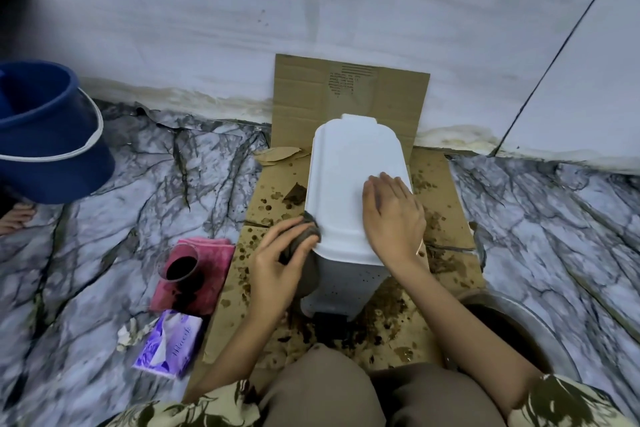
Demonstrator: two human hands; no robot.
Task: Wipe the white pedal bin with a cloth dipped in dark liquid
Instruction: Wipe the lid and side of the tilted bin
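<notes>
1. Head view: the white pedal bin is seen standing upright on a stained sheet of cardboard, with its closed lid facing up toward the camera.
2. The lid's long axis is seen running from the person toward the wall; the hinge end points at the wall and the black pedal points back at the person.
3. The lid is seen as plain white and clean-looking, with a stepped rim; the front wall below it is speckled with small dark dots.
4. A dark, wet cloth is held against the bin's near left corner by the left hand, whose fingers are curled around it.
5. The right hand is laid flat on the right side of the lid, fingers straight and close together, nothing gripped.
6. Left of the bin, a glass of dark liquid is seen standing on a pink cloth; a purple tissue pack lies nearer the person.
7. Far left of the bin, a blue bucket is seen on the marbled floor.
8. Right of the bin and close to the person, a metal bowl holding brown liquid is partly seen.
</notes>
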